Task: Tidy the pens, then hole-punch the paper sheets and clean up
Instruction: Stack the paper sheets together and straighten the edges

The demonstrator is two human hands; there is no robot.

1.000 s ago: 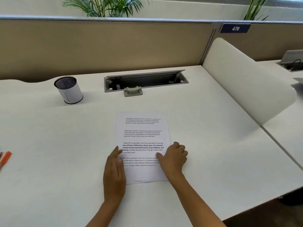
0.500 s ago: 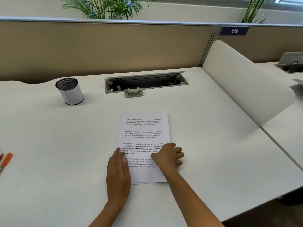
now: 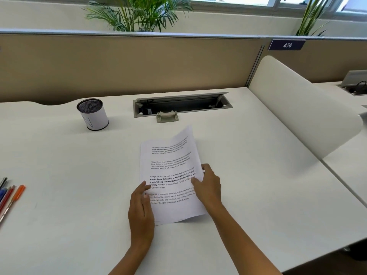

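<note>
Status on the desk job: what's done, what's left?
Done: nothing visibly; pens lie loose at far left, outside the pen cup. In hand: right hand lifts the right edge of the paper sheets, left hand rests on them. Left: pens, punching, cleanup; no punch in view.

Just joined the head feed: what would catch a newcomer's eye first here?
The printed paper sheets at the centre of the desk draw the eye: their right side curls up, pinched by the right hand, while the left hand rests flat on their left edge. Then the pen cup stands back left, loose pens lying at the far left edge.
</note>
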